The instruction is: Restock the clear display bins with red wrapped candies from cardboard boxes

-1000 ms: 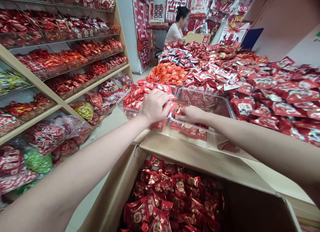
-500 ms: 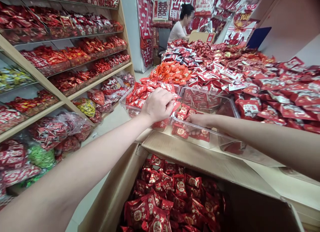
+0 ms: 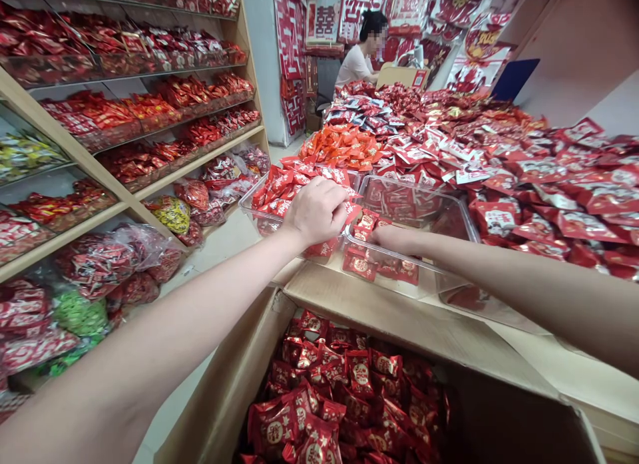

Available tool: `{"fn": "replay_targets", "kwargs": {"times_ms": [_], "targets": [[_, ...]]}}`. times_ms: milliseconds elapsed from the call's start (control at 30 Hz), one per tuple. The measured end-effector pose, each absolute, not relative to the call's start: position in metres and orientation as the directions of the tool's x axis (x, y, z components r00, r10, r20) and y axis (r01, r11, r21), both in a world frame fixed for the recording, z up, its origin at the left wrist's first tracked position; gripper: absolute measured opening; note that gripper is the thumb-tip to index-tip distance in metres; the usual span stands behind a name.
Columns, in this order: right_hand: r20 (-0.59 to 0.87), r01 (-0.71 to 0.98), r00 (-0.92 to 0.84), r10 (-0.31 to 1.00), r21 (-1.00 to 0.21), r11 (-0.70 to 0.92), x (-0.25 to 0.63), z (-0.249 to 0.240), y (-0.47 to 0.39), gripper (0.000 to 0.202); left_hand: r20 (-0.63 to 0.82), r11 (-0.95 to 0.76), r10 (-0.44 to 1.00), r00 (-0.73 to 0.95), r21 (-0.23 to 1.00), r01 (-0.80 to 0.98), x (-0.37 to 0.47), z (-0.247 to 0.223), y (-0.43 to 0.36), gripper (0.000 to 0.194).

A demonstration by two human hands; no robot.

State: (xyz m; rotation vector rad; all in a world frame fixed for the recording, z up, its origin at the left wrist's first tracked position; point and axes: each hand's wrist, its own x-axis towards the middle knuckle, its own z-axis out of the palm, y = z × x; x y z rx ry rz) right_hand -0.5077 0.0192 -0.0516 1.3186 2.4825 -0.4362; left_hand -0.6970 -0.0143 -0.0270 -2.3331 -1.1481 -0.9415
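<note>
My left hand (image 3: 317, 212) rests with curled fingers over the bright red candy packets (image 3: 274, 191) heaped in a clear plastic bin; whatever it grips is hidden beneath it. Inside the neighbouring clear bin (image 3: 466, 218), my right hand (image 3: 397, 241) reaches low among a few dark red wrapped candies (image 3: 364, 223). Its fingers are hidden behind the bin's front and the candies. Below both arms stands an open cardboard box (image 3: 344, 291), partly filled with dark red candies (image 3: 319, 384) that have gold round prints.
Piles of red candy packets (image 3: 549, 178) and orange packets (image 3: 344, 148) cover the display beyond the bins. Shelves (image 3: 134, 204) of candy line the left side, with plastic bags (image 3: 94, 264) of sweets near the floor. A person (image 3: 357, 61) sits at the back.
My right forearm has shifted slightly and its hand sits a little deeper among the candies. My left hand has stayed in place.
</note>
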Motion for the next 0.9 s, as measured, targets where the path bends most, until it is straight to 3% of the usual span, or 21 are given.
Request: {"fn": "replay_targets", "kwargs": {"times_ms": [167, 500, 633, 800, 900], "targets": [[-0.117, 0.706, -0.705, 0.7, -0.015, 0.708, -0.516, -0.05, 0.034, 0.024, 0.713, -0.594, 0.542, 0.446, -0.051, 0.803, -0.696, -0.026, -0.014, 0.014], [-0.25, 0.697, -0.712, 0.657, -0.135, 0.704, -0.521, -0.06, 0.031, 0.025, 0.721, -0.597, 0.532, 0.445, -0.054, 0.8, -0.696, -0.025, -0.014, 0.014], [-0.189, 0.742, -0.662, 0.725, -0.032, 0.67, -0.513, -0.046, 0.039, 0.026, 0.716, -0.596, 0.535, 0.449, -0.056, 0.801, -0.696, -0.025, -0.013, 0.014], [-0.117, 0.864, -0.464, 0.878, 0.157, 0.477, -0.489, -0.028, 0.058, 0.02, 0.716, -0.605, 0.526, 0.46, -0.065, 0.793, -0.697, -0.024, -0.014, 0.014], [-0.164, 0.886, -0.425, 0.89, 0.126, 0.447, -0.482, -0.029, 0.06, 0.021, 0.714, -0.606, 0.529, 0.459, -0.061, 0.793, -0.697, -0.023, -0.014, 0.014]]}}
